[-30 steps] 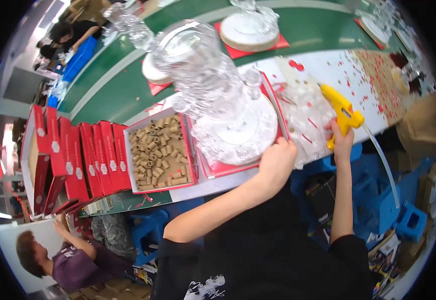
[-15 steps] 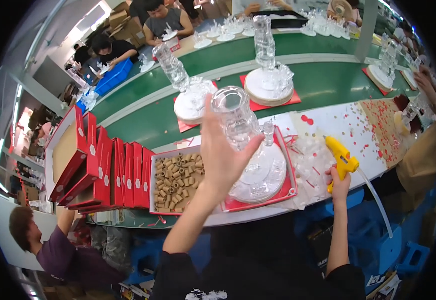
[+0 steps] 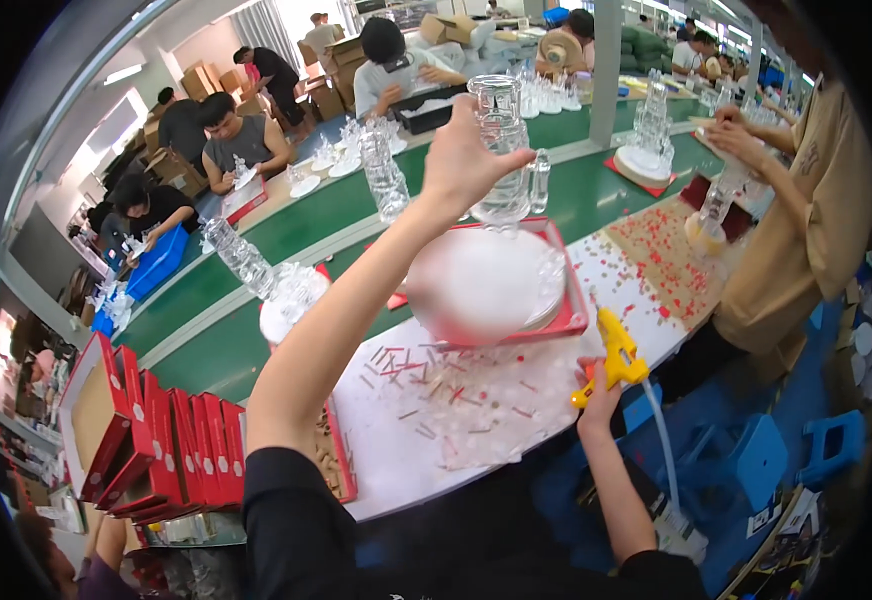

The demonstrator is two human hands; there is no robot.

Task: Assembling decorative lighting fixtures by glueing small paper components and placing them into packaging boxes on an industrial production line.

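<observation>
My left hand [image 3: 464, 160] reaches out over the far edge of the table. Its thumb and fingers span a clear ribbed glass vessel [image 3: 504, 195], which stands upright behind a round white base [image 3: 486, 280]. Part of that base looks smeared. Under it lies a shallow red box lid [image 3: 578, 310]. My right hand [image 3: 598, 400] is closed round the handle of a yellow glue gun [image 3: 620, 350], whose pale cable hangs down. Between my hands, short sticks and red bits lie scattered on a crumpled clear sheet [image 3: 486, 405].
Red boxes [image 3: 171, 440] stand in a row at left. My left arm partly hides a box of small tan tubes [image 3: 328, 450]. More glass pieces [image 3: 386, 180] on white bases stand on the green belt [image 3: 186, 340]. A co-worker's arm [image 3: 786, 170] is at right; blue stools [image 3: 756, 450] stand below.
The glass vessel, its white base and red lid have moved away from me toward the belt, with my left hand at the vessel. The glue gun stays in my right hand. The view has shifted.
</observation>
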